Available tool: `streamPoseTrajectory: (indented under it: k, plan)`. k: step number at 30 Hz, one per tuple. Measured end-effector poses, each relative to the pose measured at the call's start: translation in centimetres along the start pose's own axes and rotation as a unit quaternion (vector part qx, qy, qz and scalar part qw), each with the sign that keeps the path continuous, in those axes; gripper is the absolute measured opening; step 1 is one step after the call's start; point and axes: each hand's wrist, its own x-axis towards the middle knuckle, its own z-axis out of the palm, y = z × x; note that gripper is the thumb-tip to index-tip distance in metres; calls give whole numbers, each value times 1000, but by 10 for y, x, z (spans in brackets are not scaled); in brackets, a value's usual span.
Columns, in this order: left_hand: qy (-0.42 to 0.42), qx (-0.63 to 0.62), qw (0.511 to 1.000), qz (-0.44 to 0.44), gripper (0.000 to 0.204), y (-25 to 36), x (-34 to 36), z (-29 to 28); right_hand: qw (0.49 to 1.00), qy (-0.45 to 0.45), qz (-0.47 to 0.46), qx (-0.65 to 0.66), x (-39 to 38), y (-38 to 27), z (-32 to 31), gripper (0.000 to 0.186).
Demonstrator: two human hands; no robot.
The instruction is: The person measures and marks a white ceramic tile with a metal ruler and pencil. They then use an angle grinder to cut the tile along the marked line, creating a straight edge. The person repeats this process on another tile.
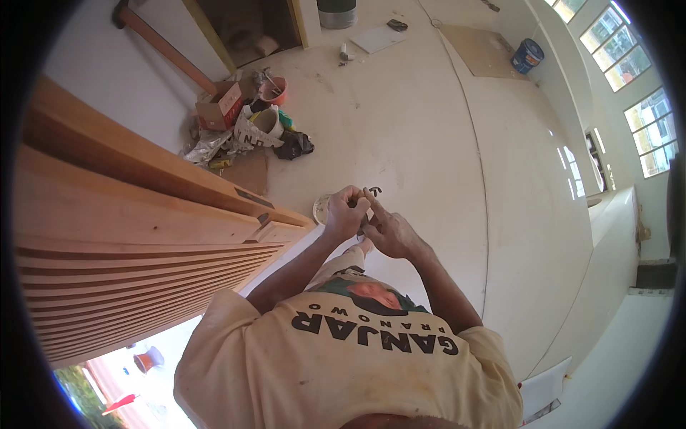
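Observation:
My left hand [346,211] and my right hand [388,230] meet at the middle of the head view, fingers bent around something small that I cannot make out. A small dark hooked piece [376,189] shows just beyond my right fingertips. Behind my left hand, a round pale container [320,209] sits on the floor. Left of my hands stands a slatted wooden door [136,222] on edge toward me, with metal fittings [250,196] set into its edge.
At upper left are a cardboard box [214,107], an orange bucket [273,91], bags [293,146] and a long leaning tool [164,50]. A cable [477,154] runs over the pale floor [421,143]. A blue bucket [527,56] stands near the right wall with windows.

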Motion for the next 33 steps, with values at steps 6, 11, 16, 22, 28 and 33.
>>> streamPoseTrajectory:
  k: [6,11,16,22,28,33]
  plan:
    - [48,21,999,-1,12,43,135,37,999,-20,1,-44,100,22,-117,83]
    - [62,36,997,15,18,48,244,36,999,-24,20,12,175,38,-195,79]
    - [27,71,991,109,22,60,343,61,992,-73,8,100,261,78,-270,67]
    - [49,106,988,104,18,77,460,64,974,-174,-29,143,386,92,-363,54]
    - [128,143,979,75,15,101,552,31,942,-291,-58,157,511,64,-429,61]
    - [221,117,968,22,14,84,635,-9,926,-335,-111,138,634,51,-434,68]
